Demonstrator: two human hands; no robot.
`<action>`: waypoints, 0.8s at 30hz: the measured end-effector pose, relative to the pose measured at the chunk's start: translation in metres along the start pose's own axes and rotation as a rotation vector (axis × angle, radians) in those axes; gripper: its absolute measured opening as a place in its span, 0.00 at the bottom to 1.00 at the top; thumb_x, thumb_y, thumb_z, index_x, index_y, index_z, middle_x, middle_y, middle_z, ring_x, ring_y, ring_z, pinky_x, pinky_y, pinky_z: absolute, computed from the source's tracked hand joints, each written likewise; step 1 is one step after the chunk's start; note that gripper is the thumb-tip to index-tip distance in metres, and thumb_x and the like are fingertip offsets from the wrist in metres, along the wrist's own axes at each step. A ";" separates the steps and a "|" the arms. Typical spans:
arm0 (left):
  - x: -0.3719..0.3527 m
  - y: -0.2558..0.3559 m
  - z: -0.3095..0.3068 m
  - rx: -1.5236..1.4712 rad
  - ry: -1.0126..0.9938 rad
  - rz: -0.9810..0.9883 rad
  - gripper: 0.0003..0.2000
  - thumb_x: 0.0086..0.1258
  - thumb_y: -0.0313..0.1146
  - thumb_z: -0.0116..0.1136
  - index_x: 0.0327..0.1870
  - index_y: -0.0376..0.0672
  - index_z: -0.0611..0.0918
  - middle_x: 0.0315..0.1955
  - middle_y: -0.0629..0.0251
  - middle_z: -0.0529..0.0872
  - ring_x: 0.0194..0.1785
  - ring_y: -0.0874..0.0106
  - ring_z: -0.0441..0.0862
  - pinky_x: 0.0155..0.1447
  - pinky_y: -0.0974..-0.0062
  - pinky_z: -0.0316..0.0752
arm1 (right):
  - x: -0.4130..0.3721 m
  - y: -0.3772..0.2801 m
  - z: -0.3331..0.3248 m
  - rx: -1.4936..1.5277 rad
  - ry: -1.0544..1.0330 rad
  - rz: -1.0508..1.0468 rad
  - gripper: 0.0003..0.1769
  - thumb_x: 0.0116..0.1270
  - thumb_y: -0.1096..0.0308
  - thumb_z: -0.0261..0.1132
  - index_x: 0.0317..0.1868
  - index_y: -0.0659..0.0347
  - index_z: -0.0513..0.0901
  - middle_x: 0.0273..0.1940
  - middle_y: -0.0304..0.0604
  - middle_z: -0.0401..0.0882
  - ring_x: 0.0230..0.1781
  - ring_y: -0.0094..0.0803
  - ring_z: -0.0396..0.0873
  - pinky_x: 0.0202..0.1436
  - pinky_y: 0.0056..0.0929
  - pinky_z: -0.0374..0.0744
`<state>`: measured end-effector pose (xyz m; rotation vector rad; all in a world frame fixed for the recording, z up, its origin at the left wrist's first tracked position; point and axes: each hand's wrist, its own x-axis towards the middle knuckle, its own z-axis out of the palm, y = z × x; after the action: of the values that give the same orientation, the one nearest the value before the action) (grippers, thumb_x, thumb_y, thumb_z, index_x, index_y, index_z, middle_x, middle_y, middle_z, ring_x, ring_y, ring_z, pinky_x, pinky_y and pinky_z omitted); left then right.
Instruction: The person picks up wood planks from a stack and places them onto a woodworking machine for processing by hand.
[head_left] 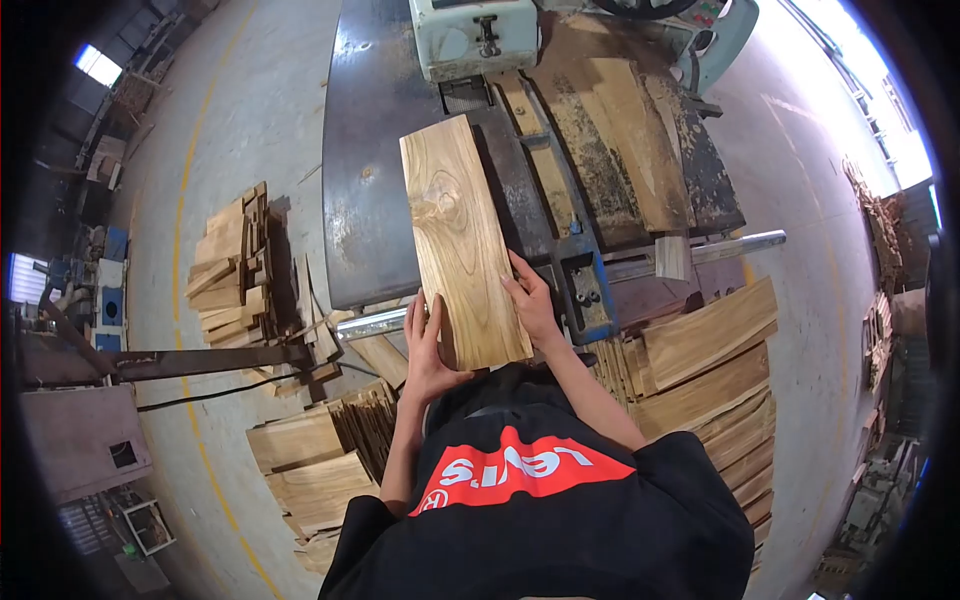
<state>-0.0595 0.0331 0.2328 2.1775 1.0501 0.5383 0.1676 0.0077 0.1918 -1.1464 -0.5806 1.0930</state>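
A long wooden board [460, 250] with a knot near its far end lies lengthwise in front of me, its far part over the dark metal machine table [365, 210]. My left hand [428, 350] grips its left edge near the close end, the fingers on the top face. On the right edge, my right hand [533, 300] holds the board with its fingertips on the wood. Just right of the board runs a metal fence [545, 150] with a blue end frame [588, 290].
A pale green machine head [478, 38] stands at the far end. More boards [635, 140] lie on the table's right side. Stacks of boards stand at lower left [310, 465] and lower right [710, 390]. Another wood pile [235, 265] sits on the floor at left.
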 end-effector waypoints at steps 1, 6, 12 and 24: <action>0.005 0.000 -0.003 -0.011 0.016 0.019 0.71 0.31 0.32 0.87 0.88 0.42 0.57 0.86 0.42 0.51 0.87 0.41 0.49 0.88 0.47 0.53 | 0.005 -0.001 0.000 -0.001 0.004 0.013 0.30 0.83 0.75 0.60 0.82 0.64 0.69 0.64 0.44 0.86 0.58 0.23 0.84 0.64 0.27 0.81; 0.021 -0.002 0.002 -0.677 0.088 0.000 0.63 0.48 0.33 0.87 0.87 0.37 0.57 0.84 0.46 0.61 0.84 0.54 0.62 0.86 0.56 0.58 | 0.026 -0.006 0.001 0.034 -0.002 0.027 0.30 0.84 0.73 0.59 0.83 0.65 0.67 0.71 0.46 0.81 0.66 0.25 0.80 0.71 0.27 0.77; 0.018 -0.004 -0.014 -1.190 0.242 -0.467 0.32 0.77 0.19 0.63 0.82 0.32 0.67 0.71 0.53 0.82 0.73 0.67 0.80 0.77 0.70 0.71 | 0.025 0.003 0.013 0.113 0.018 0.122 0.30 0.85 0.69 0.61 0.82 0.68 0.68 0.76 0.47 0.77 0.71 0.28 0.77 0.76 0.28 0.73; 0.016 0.043 0.000 -0.355 -0.126 0.015 0.59 0.51 0.43 0.89 0.86 0.42 0.63 0.84 0.45 0.61 0.88 0.51 0.55 0.86 0.51 0.58 | 0.015 -0.069 0.000 -0.342 -0.118 0.100 0.27 0.85 0.51 0.61 0.63 0.70 0.84 0.55 0.44 0.90 0.54 0.27 0.84 0.60 0.32 0.81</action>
<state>-0.0273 0.0256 0.2645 1.8810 0.8037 0.5409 0.1995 0.0199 0.2532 -1.4247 -0.8335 1.1815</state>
